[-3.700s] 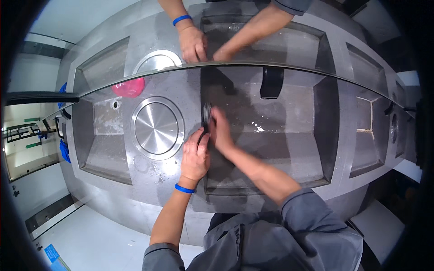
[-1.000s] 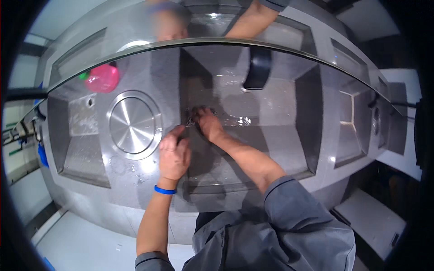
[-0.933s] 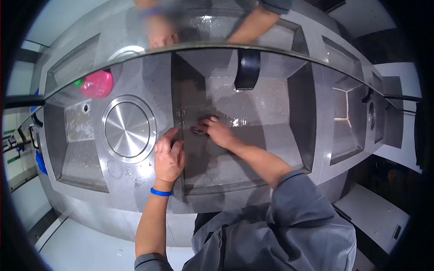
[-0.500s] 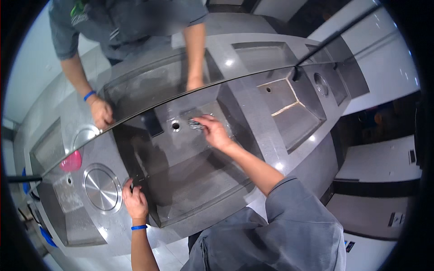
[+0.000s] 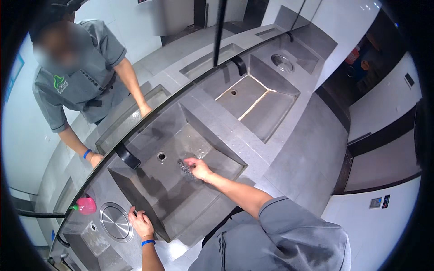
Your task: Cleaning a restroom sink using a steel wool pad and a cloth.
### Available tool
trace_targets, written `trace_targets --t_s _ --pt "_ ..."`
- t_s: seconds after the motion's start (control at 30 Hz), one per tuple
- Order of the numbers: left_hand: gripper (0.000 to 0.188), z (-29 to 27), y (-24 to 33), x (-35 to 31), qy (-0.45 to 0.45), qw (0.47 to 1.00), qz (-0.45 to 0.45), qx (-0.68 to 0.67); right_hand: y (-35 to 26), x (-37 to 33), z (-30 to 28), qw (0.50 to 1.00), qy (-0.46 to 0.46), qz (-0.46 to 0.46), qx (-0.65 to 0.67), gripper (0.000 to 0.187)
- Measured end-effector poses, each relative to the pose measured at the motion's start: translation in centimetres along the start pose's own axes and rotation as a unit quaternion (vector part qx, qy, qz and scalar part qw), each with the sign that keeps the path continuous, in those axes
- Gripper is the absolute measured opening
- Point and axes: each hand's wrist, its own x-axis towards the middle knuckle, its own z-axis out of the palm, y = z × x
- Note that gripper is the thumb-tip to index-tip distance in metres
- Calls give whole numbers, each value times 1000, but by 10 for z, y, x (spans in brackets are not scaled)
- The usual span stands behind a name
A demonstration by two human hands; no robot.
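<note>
My right hand [image 5: 199, 170] is closed on a steel wool scourer [image 5: 184, 167], a silvery tangle of metal pressed to the sloping floor of the grey sink [image 5: 165, 198]. Wet patches and small droplets shine on the sink floor. Just beyond the scourer is the round drain hole [image 5: 161, 156]. My left hand [image 5: 141, 224], with a blue band at the wrist, rests at the sink's left rim, fingers curled. A small dark bit shows between its fingertips; what it is I cannot make out.
A black tap [image 5: 128, 156] juts over the sink from below the mirror [image 5: 149, 40]. Left of my left hand lies a round steel lid [image 5: 116, 221] in the counter, near a bottle of pink liquid [image 5: 86, 206]. Another sink [image 5: 253, 101] lies to the right.
The scourer in my right hand has moved from beside the drain toward me, down the sink floor. My left hand stays at the left rim. The view has turned and shifted.
</note>
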Motion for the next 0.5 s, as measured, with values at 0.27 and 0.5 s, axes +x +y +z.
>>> trace_targets --t_s 0.27,0.5 --pt "14 0 5 -4 28 1000 8 12 -39 -36 -32 817 -156 138 538 43" --pt "40 -26 101 22 22 989 47 -138 -118 -20 -128 753 -250 -10 609 39"
